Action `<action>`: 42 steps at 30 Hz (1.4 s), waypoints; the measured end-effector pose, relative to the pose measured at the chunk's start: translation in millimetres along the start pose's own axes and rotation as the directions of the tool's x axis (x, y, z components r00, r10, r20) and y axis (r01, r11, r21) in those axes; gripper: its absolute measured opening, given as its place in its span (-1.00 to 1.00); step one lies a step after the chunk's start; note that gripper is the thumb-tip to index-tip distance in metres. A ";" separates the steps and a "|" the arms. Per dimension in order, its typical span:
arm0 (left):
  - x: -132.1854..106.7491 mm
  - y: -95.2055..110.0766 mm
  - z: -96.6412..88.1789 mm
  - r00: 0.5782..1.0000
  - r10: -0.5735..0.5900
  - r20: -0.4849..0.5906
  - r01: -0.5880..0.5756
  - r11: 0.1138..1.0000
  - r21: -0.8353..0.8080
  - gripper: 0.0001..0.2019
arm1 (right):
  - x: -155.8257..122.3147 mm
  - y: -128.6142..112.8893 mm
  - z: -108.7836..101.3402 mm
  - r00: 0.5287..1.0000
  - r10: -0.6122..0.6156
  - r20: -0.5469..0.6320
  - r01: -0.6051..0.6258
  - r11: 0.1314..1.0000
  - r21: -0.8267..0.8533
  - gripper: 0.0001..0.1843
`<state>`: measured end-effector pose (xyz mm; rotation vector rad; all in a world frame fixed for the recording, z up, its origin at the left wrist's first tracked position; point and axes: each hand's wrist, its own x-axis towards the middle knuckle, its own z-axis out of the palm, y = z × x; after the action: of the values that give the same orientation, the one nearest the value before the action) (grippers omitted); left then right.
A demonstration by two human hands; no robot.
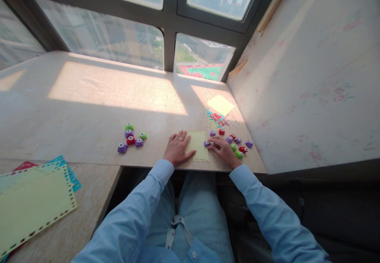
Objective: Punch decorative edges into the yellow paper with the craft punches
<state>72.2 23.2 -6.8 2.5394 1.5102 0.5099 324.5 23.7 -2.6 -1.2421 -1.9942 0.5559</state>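
By the table [95, 136] edge, left hand [177, 149] flat on yellow sheet [198, 146], right hand [223, 150] around purple punch [206, 143]

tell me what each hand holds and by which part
The left hand presses flat on the yellow card. The right hand has its fingers pinching the purple punch at the card's right edge; exact hold too small to tell.

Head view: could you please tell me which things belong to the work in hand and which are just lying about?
In hand: left hand flat on the yellow sheet; right hand pinching the purple punch at that sheet's right edge.
Lying about: left punch cluster; right punch cluster; confetti pile; yellow square near the window; punched sheets at lower left.
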 end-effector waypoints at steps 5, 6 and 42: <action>-0.2 -0.4 0.6 1.000 0.004 -0.006 -0.005 1.000 -0.021 -0.38 | 1.0 -4.3 3.8 0.998 0.066 0.002 -0.066 0.998 0.018 -0.75; -0.3 -0.5 0.7 1.000 0.005 -0.007 -0.005 1.000 -0.022 -0.38 | 1.4 -4.5 4.2 0.998 0.070 -0.005 -0.070 0.997 0.019 -0.75; 0.3 1.2 -1.7 1.000 -0.010 0.008 0.011 0.999 -0.050 -0.37 | -2.4 -9.2 7.4 0.989 0.137 -0.048 -0.137 0.990 0.014 -0.70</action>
<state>72.8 22.8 -4.8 2.4914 1.4878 0.5288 314.1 17.6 -2.1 -1.3805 -1.8731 0.5969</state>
